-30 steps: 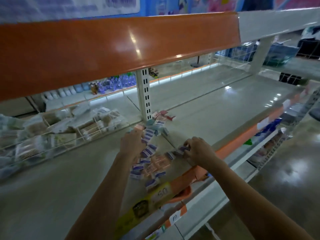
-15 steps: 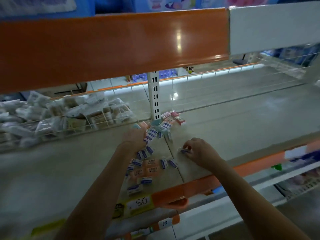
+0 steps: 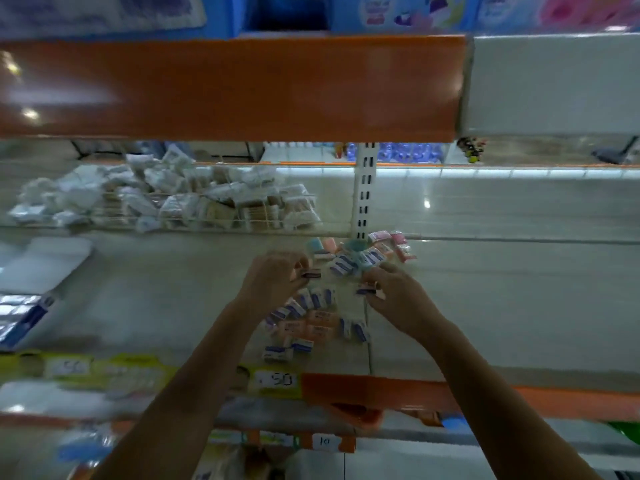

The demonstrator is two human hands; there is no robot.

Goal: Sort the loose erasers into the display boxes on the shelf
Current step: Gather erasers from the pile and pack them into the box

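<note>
erasers [image 3: 304, 320] loose on shelf [image 3: 485, 323] | left hand [image 3: 273, 278] pinches one | right hand [image 3: 398, 299] pinches one

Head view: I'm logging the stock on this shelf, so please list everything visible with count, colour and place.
loose erasers: many, white-blue and peach, heaped mid-shelf
pink erasers: a few, by the upright
upright: one, white, slotted, behind the heap
bagged packets: a pile, white and tan, back left in a wire bin
price tag: one, marked 50, on the yellow edge strip
shelf: one, pale, orange front edge
left hand: pinches a small dark-edged eraser
right hand: pinches another eraser
</note>
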